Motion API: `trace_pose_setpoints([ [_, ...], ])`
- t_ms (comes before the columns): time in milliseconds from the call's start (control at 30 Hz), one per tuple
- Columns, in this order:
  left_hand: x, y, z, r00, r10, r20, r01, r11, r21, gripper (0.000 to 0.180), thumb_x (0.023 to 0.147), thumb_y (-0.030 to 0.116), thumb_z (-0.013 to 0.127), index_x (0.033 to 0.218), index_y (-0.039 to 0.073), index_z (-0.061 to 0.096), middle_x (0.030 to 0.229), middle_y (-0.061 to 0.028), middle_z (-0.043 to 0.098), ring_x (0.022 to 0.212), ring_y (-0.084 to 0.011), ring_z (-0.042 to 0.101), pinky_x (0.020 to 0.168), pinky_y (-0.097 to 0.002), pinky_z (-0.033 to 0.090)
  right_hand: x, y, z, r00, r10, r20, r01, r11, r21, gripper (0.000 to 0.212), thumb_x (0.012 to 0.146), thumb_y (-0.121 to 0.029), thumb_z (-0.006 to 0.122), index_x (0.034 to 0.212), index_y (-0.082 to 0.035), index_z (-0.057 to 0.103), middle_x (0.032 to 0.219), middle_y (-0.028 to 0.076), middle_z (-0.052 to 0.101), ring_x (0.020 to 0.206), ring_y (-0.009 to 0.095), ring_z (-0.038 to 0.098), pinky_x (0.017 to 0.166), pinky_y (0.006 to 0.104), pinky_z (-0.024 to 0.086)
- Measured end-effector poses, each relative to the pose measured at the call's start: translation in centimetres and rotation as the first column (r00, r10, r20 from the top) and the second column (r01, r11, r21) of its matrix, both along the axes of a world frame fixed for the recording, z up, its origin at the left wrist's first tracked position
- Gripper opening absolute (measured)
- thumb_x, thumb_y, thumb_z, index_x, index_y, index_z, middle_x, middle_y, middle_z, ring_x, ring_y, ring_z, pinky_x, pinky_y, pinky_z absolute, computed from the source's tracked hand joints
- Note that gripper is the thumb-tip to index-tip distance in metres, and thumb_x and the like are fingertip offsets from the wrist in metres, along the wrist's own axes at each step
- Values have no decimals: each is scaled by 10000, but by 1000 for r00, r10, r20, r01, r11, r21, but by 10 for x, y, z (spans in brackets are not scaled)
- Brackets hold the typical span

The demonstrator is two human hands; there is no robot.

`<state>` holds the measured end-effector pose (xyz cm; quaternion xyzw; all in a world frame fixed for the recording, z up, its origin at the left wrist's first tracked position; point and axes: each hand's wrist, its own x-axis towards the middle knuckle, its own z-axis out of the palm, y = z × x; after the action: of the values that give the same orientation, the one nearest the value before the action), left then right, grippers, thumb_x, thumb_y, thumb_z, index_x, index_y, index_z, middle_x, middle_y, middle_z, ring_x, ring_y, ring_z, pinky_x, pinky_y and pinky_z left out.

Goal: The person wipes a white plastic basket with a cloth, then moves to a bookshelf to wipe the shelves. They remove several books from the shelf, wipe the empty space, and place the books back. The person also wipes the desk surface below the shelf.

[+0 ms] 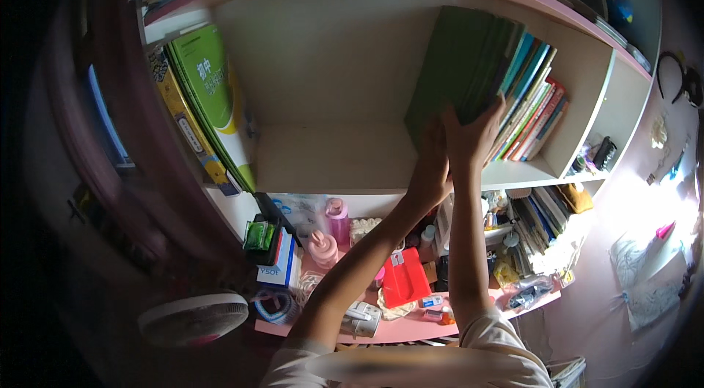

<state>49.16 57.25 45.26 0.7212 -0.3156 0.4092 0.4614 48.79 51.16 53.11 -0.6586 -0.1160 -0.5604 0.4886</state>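
A thick stack of dark green books stands upright, leaning slightly, on the white shelf. Both my arms reach up to it. My left hand grips its lower front edge, fingers partly hidden against the covers. Close beside it, my right hand clasps the spines, its thumb and fingers pressed round the lower right side. Touching the stack on the right is a row of thinner, colourful books, upright and slightly tilted.
Green and yellow books lean at the shelf's left end. On the pink desk below are a pink bottle, a red tray, a blue-and-white box and many small items. A white fan stands lower left.
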Motion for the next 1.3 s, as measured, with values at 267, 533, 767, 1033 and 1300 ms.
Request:
trace_pose_setpoints([
  [267,12,16,-16,979,162,126,-186,959,213,709,869,272,592,1406,-29,240,1419,-270,258,1323,-428,244,1098,-456,219,-13,8,-17,897,-229,378,352,887,-299,569,745,-88,593,1296,-47,458,1434,192,305,1355,396,260,1100,535,244],
  [533,-50,49,-7,987,-45,-157,54,997,52,622,788,187,632,1322,9,365,1312,-222,413,1204,-356,431,1013,-381,364,-36,37,-41,970,71,234,30,915,-402,321,734,-34,567,1055,-46,592,1247,154,513,1247,365,424,1051,482,323],
  [767,-93,154,-23,764,618,186,-638,767,66,686,748,122,711,1331,-7,373,1307,-200,458,1253,-347,405,1063,-420,295,-49,76,-64,953,268,139,-176,867,-465,249,733,-36,596,982,-42,579,1163,138,543,1174,360,464,1012,484,358],
  [1033,-124,301,18,444,894,-64,-850,398,-344,1204,645,378,836,1420,-87,41,1418,-319,185,1313,-422,243,1086,-472,205,-81,129,-91,859,512,-19,-463,760,-457,232,733,-24,602,962,-27,566,1120,170,547,1002,360,511,868,439,421],
  [1300,-120,321,11,573,819,-2,-706,493,-509,536,633,229,796,961,-57,484,855,-214,607,766,-363,614,685,-428,478,-95,172,-107,621,765,-171,-771,556,-311,395,778,-40,586,1162,-11,500,1192,206,524,1091,407,495,940,427,399],
])
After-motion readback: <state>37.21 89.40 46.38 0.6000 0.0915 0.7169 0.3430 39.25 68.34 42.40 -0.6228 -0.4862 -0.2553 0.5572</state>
